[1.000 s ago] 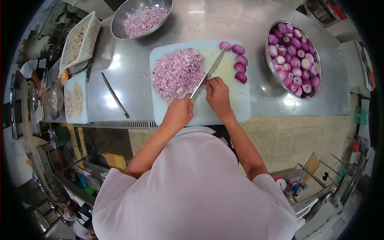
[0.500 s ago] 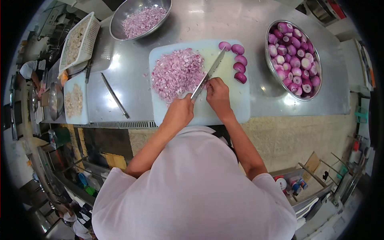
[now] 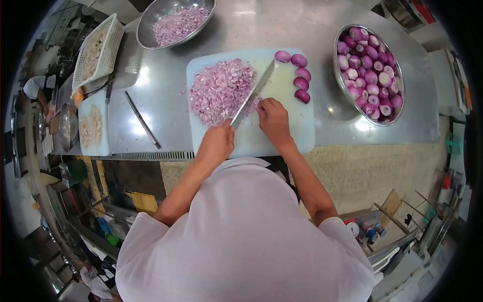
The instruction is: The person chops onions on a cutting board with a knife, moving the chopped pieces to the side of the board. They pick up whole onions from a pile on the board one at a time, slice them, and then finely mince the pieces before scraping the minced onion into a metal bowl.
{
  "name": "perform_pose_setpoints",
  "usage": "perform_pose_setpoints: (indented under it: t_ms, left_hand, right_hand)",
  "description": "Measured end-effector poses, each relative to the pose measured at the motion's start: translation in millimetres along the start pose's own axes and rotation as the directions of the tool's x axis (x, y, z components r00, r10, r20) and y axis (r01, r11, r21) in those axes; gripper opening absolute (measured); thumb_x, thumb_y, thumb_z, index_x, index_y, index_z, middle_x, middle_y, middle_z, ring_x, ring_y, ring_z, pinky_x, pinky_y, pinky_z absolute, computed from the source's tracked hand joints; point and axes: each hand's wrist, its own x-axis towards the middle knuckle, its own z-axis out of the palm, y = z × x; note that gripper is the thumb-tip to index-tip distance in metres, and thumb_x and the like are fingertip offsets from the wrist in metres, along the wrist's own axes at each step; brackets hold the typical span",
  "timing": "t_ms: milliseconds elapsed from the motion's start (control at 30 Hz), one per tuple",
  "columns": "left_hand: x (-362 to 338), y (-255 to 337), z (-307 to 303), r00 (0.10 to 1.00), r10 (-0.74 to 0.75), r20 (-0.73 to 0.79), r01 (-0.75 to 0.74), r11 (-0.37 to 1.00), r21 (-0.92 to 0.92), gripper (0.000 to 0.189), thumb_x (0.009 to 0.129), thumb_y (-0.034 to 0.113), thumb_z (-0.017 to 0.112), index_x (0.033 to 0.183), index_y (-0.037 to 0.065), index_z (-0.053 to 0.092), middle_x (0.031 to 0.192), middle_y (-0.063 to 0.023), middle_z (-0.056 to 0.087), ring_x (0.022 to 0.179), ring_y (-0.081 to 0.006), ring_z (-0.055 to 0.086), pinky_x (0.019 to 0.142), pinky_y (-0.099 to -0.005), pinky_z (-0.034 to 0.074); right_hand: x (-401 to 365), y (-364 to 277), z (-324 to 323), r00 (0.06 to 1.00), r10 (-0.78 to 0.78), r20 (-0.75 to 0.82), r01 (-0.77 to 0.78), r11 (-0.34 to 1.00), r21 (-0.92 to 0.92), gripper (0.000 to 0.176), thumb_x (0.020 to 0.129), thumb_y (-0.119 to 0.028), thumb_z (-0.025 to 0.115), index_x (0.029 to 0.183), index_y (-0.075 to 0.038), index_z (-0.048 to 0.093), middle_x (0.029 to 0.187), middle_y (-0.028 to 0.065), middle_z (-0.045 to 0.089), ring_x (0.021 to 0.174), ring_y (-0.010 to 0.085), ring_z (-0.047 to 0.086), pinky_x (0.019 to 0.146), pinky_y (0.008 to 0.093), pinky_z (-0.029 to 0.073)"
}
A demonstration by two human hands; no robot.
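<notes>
My left hand point(image 3: 216, 143) is closed round the handle of a kitchen knife point(image 3: 254, 95), its blade slanting up and right over the white cutting board point(image 3: 294, 133). A heap of chopped red onion point(image 3: 221, 93) covers the board's left part, against the blade's left side. My right hand point(image 3: 274, 121) is right of the blade, fingers bent together and down near the board. Pink onion bits show at its fingertips; most of what they pinch is hidden. Several peeled red onion pieces point(image 3: 302, 73) lie along the board's upper right edge.
A steel bowl of whole peeled onions point(image 3: 370, 75) stands right; another bowl point(image 3: 143, 32) holding chopped onion stands upper left. A steel rod-like tool point(image 3: 142, 120), a second board point(image 3: 104, 143) with pale pieces and a white basket point(image 3: 118, 38) are left. Another person point(image 3: 37, 90) is far left.
The knife and my left hand have shifted left and slightly down, opening a gap between blade and right hand. Onion bits now show by the right fingertips. My right hand has barely moved.
</notes>
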Motion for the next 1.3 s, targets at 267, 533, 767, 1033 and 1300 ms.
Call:
perform_pose_setpoints:
  t_ms: [267,533,767,1033,1300]
  left_hand:
    - [-0.6,-5.5,4.3,0.999,0.037,0.002,-0.037,0.999,-0.029,0.013,0.094,0.01,0.057,0.095,-0.002,0.06,0.067,-0.026,0.06,0.063,-0.0458,0.06,0.057,-0.052,0.043]
    - [-1.6,3.6,9.2,0.996,0.036,0.077,-0.036,0.999,-0.011,0.013,0.094,0.01,0.056,0.092,-0.003,0.058,0.064,-0.027,0.057,0.062,-0.0461,0.059,0.056,-0.0513,0.042]
    - [-5.1,-1.9,11.6,0.998,0.027,0.065,-0.025,0.999,-0.031,0.012,0.094,0.009,0.057,0.093,-0.003,0.057,0.065,-0.0254,0.058,0.062,-0.0458,0.058,0.057,-0.0511,0.042]
    - [-1.7,-1.7,19.1,0.997,0.039,0.067,-0.038,0.999,-0.008,0.012,0.094,0.009,0.057,0.094,-0.003,0.057,0.063,-0.0254,0.056,0.061,-0.0451,0.058,0.056,-0.0505,0.042]
    - [-6.2,3.6,8.9,0.995,0.049,0.092,-0.046,0.999,-0.027,0.012,0.094,0.009,0.056,0.094,-0.003,0.058,0.061,-0.0247,0.055,0.058,-0.0449,0.057,0.054,-0.0497,0.042]
  right_hand:
    - [-6.7,-1.5,2.2,0.997,0.009,-0.07,-0.007,1.0,0.024,0.012,0.077,0.005,0.063,0.087,-0.001,0.061,0.083,0.0154,0.059,0.078,0.0369,0.059,0.07,0.045,0.05]
    - [-8.0,-1.9,1.8,0.997,-0.001,-0.083,0.003,1.0,0.026,0.011,0.076,0.005,0.063,0.086,-0.001,0.062,0.083,0.0162,0.059,0.079,0.0375,0.06,0.07,0.0453,0.049]
    - [-12.0,-2.3,-3.5,0.997,0.044,-0.066,-0.043,0.999,0.028,0.009,0.076,0.006,0.062,0.083,0.001,0.062,0.082,0.0167,0.06,0.076,0.0377,0.06,0.069,0.0452,0.049]
    - [-13.5,-2.5,-2.1,0.994,0.031,-0.103,-0.029,0.999,0.021,0.008,0.076,0.006,0.062,0.082,0.001,0.062,0.08,0.017,0.06,0.074,0.0375,0.06,0.068,0.0454,0.05]
    - [-17.2,2.8,-2.5,0.994,0.058,-0.091,-0.059,0.998,-0.011,0.005,0.076,0.004,0.063,0.08,0.001,0.063,0.079,0.017,0.061,0.074,0.0375,0.06,0.067,0.0461,0.049]
